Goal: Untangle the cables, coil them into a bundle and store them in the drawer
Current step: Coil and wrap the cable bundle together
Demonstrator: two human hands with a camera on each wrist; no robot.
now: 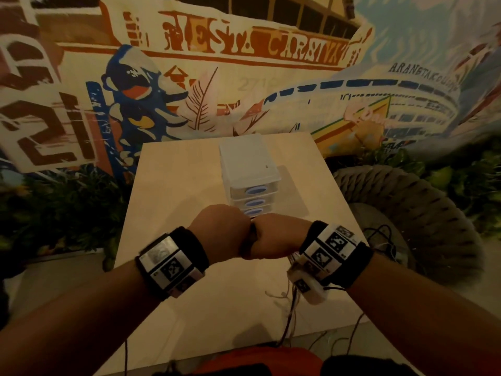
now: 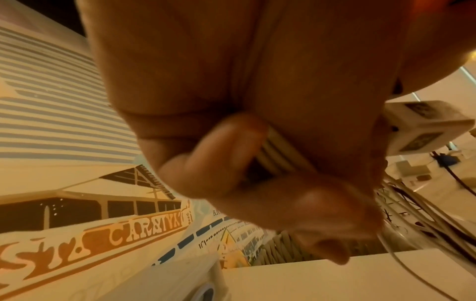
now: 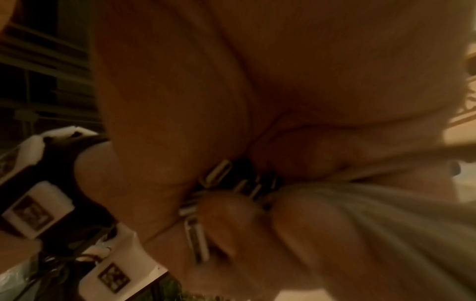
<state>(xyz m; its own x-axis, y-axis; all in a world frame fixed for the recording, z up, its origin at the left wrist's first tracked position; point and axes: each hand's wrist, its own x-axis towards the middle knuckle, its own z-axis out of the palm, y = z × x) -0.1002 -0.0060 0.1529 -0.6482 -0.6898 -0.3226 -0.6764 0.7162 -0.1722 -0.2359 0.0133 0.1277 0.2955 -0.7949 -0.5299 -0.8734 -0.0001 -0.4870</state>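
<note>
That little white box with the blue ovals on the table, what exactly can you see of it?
The drawer unit is a small white, translucent-looking plastic chest with a flat lid. Three stacked drawers face the person, each with a blue oval handle; all look closed. It stands upright on the pale wooden table, toward its far side. Nothing rests on top. The left hand and right hand, gripping the cables, are in front of it and partly hide the lowest drawer; whether they touch it cannot be told.

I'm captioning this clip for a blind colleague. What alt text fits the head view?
Two fists, left hand and right hand, meet knuckle to knuckle above a pale wooden table, cables trailing below the right wrist. Behind them stands a small white drawer unit, all drawers closed, before a painted mural.
</note>
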